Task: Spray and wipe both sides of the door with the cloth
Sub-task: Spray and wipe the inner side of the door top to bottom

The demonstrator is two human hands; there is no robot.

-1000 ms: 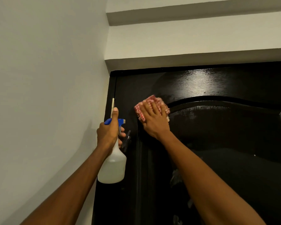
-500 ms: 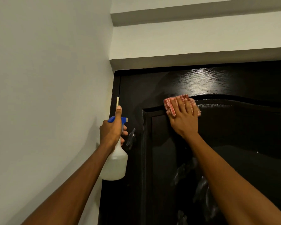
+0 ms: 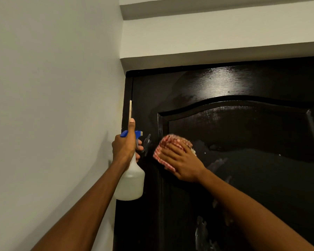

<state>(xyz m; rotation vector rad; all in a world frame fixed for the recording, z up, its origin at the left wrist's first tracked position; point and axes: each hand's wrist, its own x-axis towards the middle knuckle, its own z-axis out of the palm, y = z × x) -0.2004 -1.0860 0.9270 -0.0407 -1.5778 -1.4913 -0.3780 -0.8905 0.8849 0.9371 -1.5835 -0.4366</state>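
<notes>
- Fingers of our right hand are lying straight, pressing the cloth flat against the door near its upper left corner.
- We are judging the cloth soft, light and best held by palm pressure.
- Our left hand is gripping the spray bottle by its neck, beside the door's left edge.

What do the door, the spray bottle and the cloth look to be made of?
Door: likely wood or wood-grain veneer, glossy dark finish; grain lines show in the glare.
Spray bottle: translucent whitish plastic with a blue plastic trigger head.
Cloth: soft woven fabric, red-and-white check, creasing under the right hand.
</notes>
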